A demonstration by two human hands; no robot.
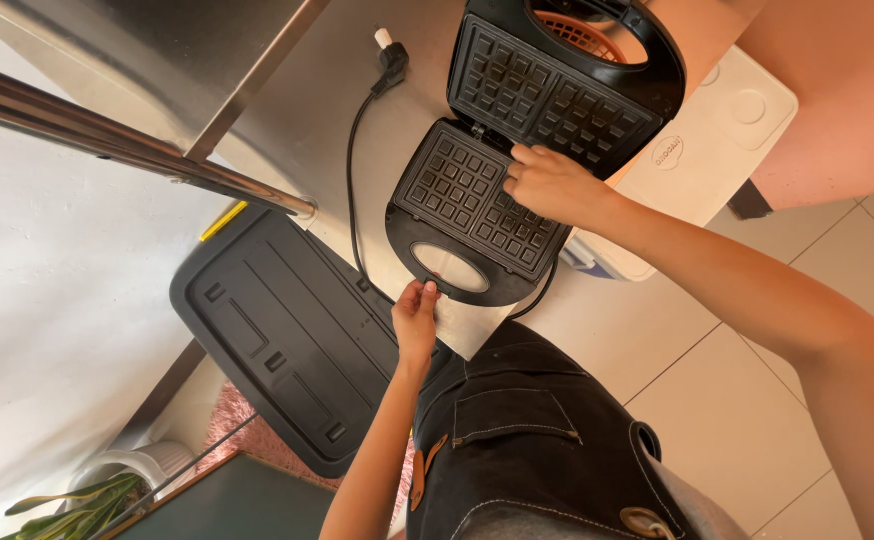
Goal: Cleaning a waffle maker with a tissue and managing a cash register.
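A black waffle maker (477,200) lies open on a steel table (307,110), its raised lid (557,90) showing a grid plate. My left hand (417,318) pinches the front handle (457,272) of the lower half at the table's edge. On the lower grid plate rests my right hand (549,185), fingers curled, knuckles up. Whether it holds anything is hidden. The black power cord (352,170) runs off to an unplugged plug (390,62).
A white plastic box (702,160) stands just right of the waffle maker. Below the table's edge lies a black plastic lid or tray (287,340). A metal rail (127,140) crosses the upper left. Tiled floor (717,390) lies to the right, a potted plant (87,495) bottom left.
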